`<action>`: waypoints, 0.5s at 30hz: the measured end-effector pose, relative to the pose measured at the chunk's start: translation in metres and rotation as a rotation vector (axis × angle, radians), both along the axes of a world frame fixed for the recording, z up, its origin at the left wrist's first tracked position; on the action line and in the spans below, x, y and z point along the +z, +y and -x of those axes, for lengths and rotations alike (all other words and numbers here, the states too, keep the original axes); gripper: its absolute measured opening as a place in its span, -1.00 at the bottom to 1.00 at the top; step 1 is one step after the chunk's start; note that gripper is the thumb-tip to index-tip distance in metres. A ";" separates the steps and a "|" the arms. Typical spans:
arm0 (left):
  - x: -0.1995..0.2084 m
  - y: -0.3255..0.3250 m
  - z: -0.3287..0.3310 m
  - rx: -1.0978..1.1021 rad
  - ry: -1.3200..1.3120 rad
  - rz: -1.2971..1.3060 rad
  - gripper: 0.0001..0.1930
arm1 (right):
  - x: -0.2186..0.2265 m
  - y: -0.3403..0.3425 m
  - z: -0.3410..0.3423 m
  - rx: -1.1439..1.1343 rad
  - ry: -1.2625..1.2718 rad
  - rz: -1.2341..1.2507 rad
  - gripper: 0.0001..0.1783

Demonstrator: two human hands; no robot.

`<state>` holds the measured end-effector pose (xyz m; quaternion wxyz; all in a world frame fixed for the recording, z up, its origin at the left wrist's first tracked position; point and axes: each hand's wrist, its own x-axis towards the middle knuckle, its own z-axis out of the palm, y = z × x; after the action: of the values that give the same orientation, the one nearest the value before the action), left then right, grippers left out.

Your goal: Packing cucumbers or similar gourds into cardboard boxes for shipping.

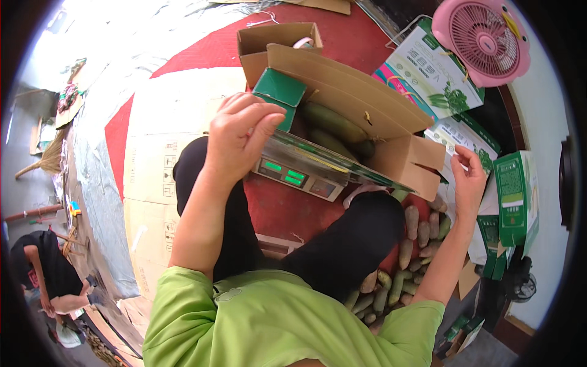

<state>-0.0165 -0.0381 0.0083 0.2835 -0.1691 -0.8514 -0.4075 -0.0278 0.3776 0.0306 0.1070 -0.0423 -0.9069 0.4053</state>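
An open cardboard box [348, 90] with raised flaps rests on a digital scale [296, 177] with lit green digits, between my knees. Long dark green gourd-like vegetables [333, 122] lie inside it. My left hand [239, 131] is over the box's left end, beside its green flap [281, 88], fingers loosely bent and thumb apart, with nothing visible in them. Off the box's right end, just past the brown end flap [417, 160], my right hand [468, 177] hangs with curled fingers, a gap between thumb and fingertips, and no object seen.
More long green and brownish vegetables [406, 251] are heaped on the red floor by my right leg. Printed cartons [434, 70] and a pink fan [483, 40] stand at the right. Behind is a smaller box [278, 37]. Flattened cardboard [147, 165] covers the left; another person [49, 269] bends beyond.
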 end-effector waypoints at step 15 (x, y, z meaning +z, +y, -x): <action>0.028 0.027 -0.014 -0.136 -0.188 0.394 -0.72 | 0.017 -0.048 0.065 0.288 0.061 -0.352 -0.60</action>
<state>-0.0023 -0.0116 0.0364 0.1361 -0.2395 -0.9239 -0.2657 -0.0927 0.3293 0.0475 0.0814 0.1191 -0.9567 0.2528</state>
